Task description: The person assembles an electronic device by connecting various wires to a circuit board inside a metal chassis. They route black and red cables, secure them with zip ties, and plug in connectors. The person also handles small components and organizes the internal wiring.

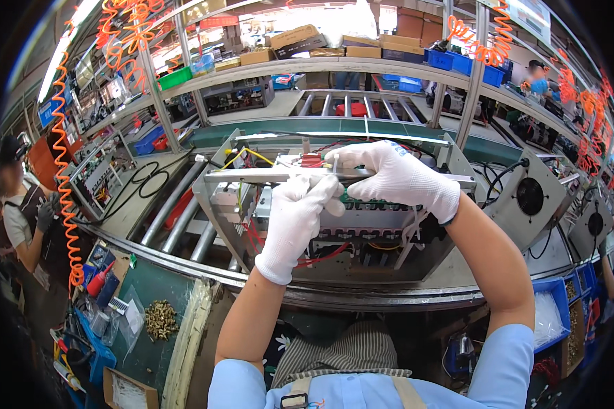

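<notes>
Both my hands wear white knit gloves and meet over the front crossbar [245, 175] of an open metal machine chassis [215, 204]. My left hand [297, 215] is closed with curled fingers just in front of the bar; what its fingertips pinch is hidden. My right hand [402, 178] reaches in from the right, fingers bent over the bar and thumb below. Its fingertips close near a small pale upright piece that I cannot make out. Beside them is a red component [312, 160]. Yellow wires [258, 156] and red wires [324, 257] run through the chassis.
The chassis sits on a roller conveyor [174, 232]. Brass fittings [161, 320] lie on a green mat at left. A blue bin [551, 313] is at right, below a fan-fitted metal panel [531, 198]. An orange coiled hose [61, 170] hangs near a co-worker [24, 211].
</notes>
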`<state>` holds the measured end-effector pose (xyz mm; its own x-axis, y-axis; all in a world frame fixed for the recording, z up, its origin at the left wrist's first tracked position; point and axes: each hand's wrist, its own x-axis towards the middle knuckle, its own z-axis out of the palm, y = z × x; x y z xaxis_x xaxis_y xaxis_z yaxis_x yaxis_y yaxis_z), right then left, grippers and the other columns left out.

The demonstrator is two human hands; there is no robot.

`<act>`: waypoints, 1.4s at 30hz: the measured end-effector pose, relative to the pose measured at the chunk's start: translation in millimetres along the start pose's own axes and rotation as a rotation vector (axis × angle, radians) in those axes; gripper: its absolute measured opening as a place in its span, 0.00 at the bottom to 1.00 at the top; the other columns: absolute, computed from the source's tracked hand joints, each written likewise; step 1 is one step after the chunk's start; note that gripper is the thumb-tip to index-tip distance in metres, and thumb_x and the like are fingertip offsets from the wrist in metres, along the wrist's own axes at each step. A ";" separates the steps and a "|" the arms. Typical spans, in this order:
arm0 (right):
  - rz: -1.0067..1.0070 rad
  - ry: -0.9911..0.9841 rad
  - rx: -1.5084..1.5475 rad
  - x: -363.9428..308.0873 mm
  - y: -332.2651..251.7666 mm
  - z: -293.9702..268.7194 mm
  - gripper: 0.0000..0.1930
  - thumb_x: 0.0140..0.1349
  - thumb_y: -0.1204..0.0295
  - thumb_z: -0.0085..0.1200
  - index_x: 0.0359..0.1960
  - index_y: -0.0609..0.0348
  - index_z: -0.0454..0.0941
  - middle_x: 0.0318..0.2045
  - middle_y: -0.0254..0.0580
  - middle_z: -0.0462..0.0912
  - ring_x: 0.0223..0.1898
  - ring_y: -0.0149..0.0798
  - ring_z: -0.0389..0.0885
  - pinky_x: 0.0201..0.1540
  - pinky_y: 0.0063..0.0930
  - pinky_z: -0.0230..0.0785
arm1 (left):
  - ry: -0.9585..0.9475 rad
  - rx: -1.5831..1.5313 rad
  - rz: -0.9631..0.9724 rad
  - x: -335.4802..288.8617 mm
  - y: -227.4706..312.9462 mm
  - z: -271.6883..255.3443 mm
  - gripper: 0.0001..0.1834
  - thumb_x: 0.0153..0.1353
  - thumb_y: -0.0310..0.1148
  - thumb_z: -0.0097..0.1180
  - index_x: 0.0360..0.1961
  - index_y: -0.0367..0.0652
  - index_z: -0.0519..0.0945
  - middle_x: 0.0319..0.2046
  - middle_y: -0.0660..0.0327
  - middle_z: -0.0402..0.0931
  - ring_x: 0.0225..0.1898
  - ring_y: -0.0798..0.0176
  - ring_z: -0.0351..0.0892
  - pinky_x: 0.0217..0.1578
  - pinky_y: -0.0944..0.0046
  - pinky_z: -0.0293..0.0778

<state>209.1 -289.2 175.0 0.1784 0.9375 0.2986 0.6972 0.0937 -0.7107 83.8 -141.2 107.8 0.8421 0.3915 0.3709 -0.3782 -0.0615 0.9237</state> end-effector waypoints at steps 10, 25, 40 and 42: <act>0.026 0.054 -0.187 -4.4 -5.3 9.6 0.25 0.52 0.82 0.57 0.55 0.66 0.74 0.49 0.45 0.82 0.50 0.27 0.76 0.58 0.24 0.65 | 0.249 0.692 0.262 9.1 15.4 20.0 0.17 0.63 0.43 0.55 0.32 0.37 0.79 0.26 0.48 0.78 0.31 0.45 0.79 0.35 0.52 0.73; 0.039 0.030 -0.180 -1.7 -17.8 7.3 0.24 0.53 0.80 0.59 0.54 0.67 0.75 0.48 0.46 0.83 0.48 0.25 0.77 0.55 0.23 0.68 | 0.136 -0.085 0.357 -12.2 10.6 21.7 0.03 0.64 0.26 0.57 0.36 0.39 0.81 0.29 0.70 0.76 0.25 0.82 0.67 0.23 0.78 0.62; -0.025 0.661 -0.648 -106.9 -17.1 -16.7 0.28 0.53 0.70 0.61 0.57 0.64 0.73 0.54 0.51 0.78 0.58 0.49 0.74 0.63 0.39 0.62 | 0.165 1.485 0.747 -13.3 19.8 -114.8 0.28 0.49 0.33 0.67 0.54 0.42 0.75 0.54 0.53 0.75 0.41 0.49 0.82 0.37 0.57 0.79; -0.035 0.638 -0.822 -108.0 -9.6 -14.0 0.26 0.53 0.69 0.62 0.55 0.63 0.74 0.51 0.50 0.79 0.55 0.50 0.76 0.62 0.39 0.63 | 0.076 1.676 0.799 1.4 22.4 -108.4 0.29 0.52 0.37 0.63 0.56 0.44 0.74 0.54 0.55 0.75 0.35 0.53 0.83 0.32 0.58 0.78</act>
<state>192.8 -396.0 158.5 0.3161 0.5647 0.7624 0.9244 -0.3640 -0.1137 34.9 -42.5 118.6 0.6431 -0.1516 0.7507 0.1400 -0.9404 -0.3098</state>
